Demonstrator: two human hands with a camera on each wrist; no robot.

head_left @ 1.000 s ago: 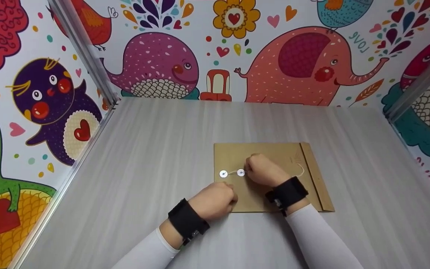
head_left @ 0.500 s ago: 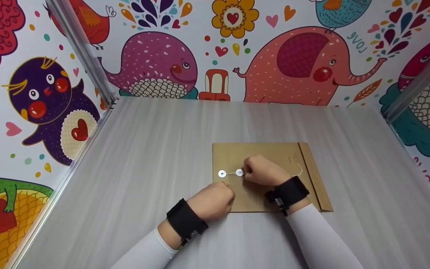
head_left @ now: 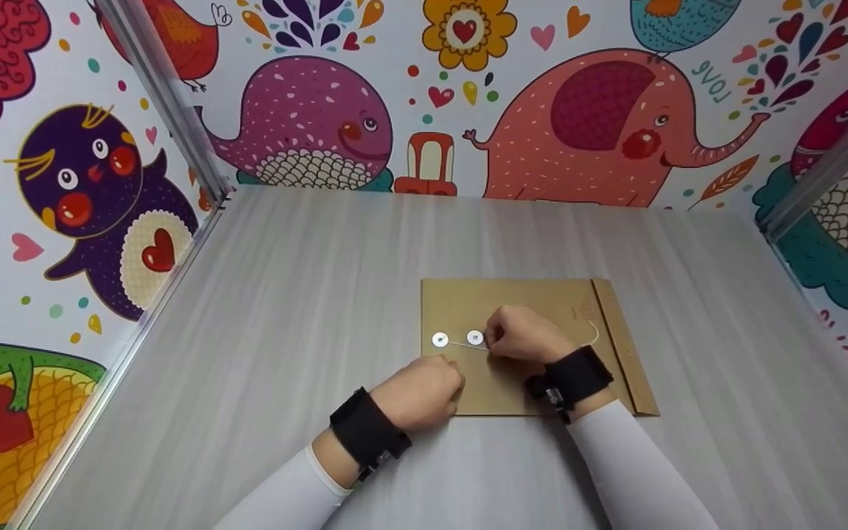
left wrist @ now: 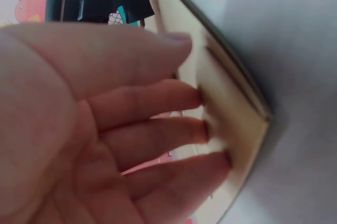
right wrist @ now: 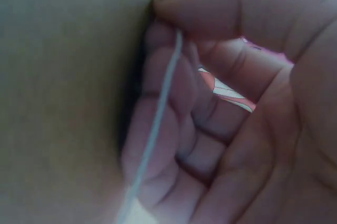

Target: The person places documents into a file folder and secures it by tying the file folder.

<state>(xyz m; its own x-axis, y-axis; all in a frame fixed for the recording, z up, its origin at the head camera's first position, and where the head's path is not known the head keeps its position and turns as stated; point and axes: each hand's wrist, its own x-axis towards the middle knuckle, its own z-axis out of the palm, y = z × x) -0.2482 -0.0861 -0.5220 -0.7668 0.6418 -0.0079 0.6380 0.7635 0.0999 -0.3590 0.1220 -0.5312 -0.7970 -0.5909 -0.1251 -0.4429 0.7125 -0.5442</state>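
Observation:
A brown paper envelope (head_left: 527,293) lies flat on the table. Two white button discs, a left disc (head_left: 440,339) and a right disc (head_left: 475,337), sit near its left side. Thumb and fingertips of my right hand (head_left: 528,336) pinch a thin white string (right wrist: 160,113), just right of the right disc. From the left disc the string slants below the right one to this hand; its free end curls out beyond the hand. My left hand (head_left: 420,394) rests its fingertips on the envelope's lower left corner, fingers fairly straight in the left wrist view.
Grey wood-grain table surface (head_left: 306,294) surrounds the envelope. Printed cartoon panels (head_left: 578,132) stand at the back and sides, joined by metal corner posts. A folded strip (head_left: 626,353) runs along the envelope's right edge.
The string between the discs has dropped from level with the right disc to a slant below it. My right hand has shifted slightly right. My left hand keeps its place on the envelope.

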